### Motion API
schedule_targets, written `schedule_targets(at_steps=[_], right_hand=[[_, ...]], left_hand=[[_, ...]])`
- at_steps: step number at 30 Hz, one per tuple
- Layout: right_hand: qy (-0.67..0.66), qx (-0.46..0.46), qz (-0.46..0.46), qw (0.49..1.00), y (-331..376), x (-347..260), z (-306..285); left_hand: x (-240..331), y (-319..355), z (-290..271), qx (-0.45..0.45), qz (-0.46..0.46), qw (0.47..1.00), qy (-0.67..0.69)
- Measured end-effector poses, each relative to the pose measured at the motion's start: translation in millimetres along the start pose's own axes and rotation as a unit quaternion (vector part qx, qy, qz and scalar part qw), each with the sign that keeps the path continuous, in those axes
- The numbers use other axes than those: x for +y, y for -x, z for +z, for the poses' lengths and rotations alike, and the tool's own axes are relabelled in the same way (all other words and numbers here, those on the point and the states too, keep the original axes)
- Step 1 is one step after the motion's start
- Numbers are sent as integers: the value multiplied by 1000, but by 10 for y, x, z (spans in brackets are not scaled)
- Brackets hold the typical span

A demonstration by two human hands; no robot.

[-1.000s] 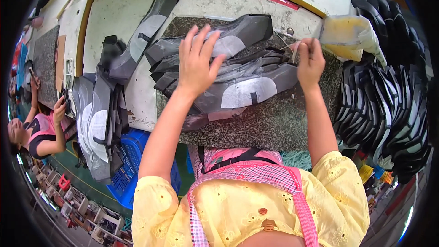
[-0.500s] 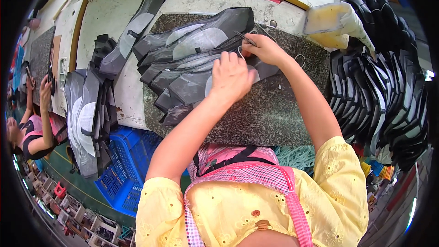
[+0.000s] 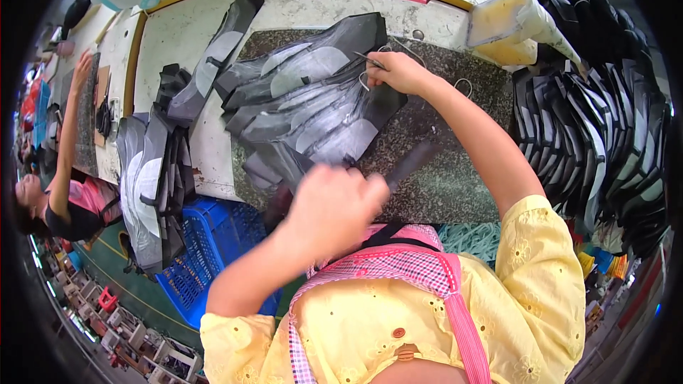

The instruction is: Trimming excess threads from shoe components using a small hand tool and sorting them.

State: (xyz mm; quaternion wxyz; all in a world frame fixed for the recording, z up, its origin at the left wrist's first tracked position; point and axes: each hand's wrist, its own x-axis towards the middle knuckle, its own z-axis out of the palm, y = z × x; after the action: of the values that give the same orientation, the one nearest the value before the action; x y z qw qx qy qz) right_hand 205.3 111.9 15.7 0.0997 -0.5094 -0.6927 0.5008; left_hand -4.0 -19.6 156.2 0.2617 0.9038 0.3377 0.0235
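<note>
A fanned stack of dark grey and black cut pieces point(image 3: 313, 75) with pale rounded patches lies on a speckled stone slab point(image 3: 434, 188). At its upper right edge, my right hand point(image 3: 400, 72) is closed round small pointed metal snips point(image 3: 373, 61), with a white cord point(image 3: 363, 80) looping beside the fingers. Nearer to me, my left hand point(image 3: 334, 203) is smeared by motion. It appears closed on a dark cut piece point(image 3: 413, 162), which sticks out on the hand's right, also blurred. Its fingertips are hidden.
More cut pieces point(image 3: 146, 178) are piled at the left, above a blue plastic basket point(image 3: 213, 242). Stacked dark pieces point(image 3: 569, 142) stand at the right, below a yellowed plastic container point(image 3: 501, 28). Another person's arm point(image 3: 67, 128) reaches over the bench at far left.
My left hand has left the stack and come toward my body with a dark piece. My right hand stays near the stack's upper edge. At far left, the other person's hand has risen.
</note>
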Motion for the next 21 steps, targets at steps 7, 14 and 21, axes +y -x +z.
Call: schedule_targets(at_steps=[7,14,21], right_hand=[[-46,6,-27,999,66,57,-47],[-90,219,26,971,591,-214,73],[-17,317,-10,948,1033,-213,308]], left_hand=[[-194,185,765,25,-223,944,242],[-573,181,986,140,-169,909,354],[-772,238,1365,347,-151,923,62]])
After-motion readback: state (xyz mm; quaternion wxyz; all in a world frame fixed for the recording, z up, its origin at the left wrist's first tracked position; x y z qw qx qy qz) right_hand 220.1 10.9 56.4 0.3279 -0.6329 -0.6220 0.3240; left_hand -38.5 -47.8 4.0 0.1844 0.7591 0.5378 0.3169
